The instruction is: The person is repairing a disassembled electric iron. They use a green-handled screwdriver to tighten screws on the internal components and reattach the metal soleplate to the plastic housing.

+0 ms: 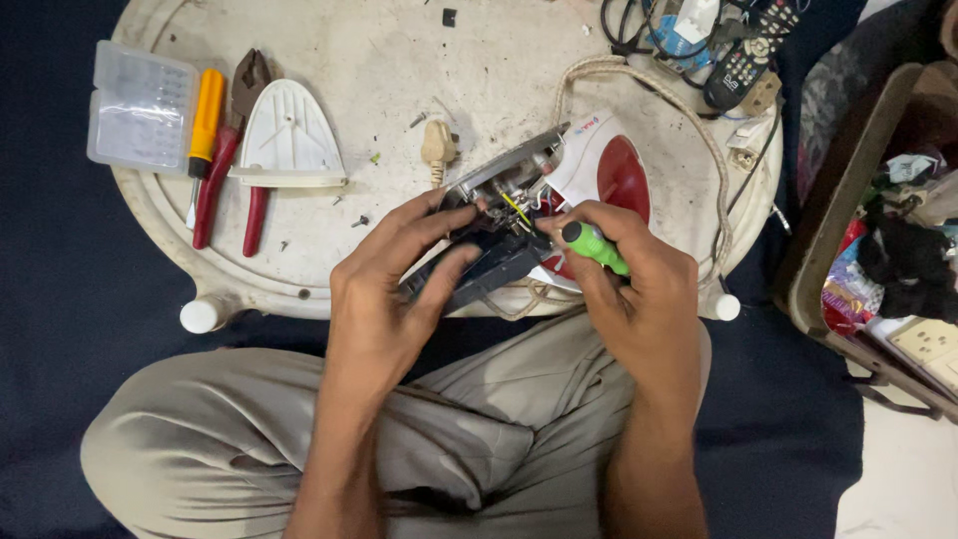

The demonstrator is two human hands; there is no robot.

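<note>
A white and red clothes iron [599,165] lies tilted on its side on an overturned white plastic stool [399,70], its rear end opened so coloured wires show. My left hand [394,289] grips the iron's dark rear part and metal soleplate edge. My right hand [629,279] holds a green-handled screwdriver [594,246], its tip pointing into the opened wiring. The iron's braided cord [639,80] loops behind it, and its beige plug [437,148] rests on the stool.
On the stool's left lie a clear plastic bit box [140,105], a yellow-handled screwdriver [207,115], red-handled pliers [235,160] and a white iron-shaped cover [289,135]. A remote control [746,55] and cables sit at the top right. A cluttered box [898,240] stands on the right.
</note>
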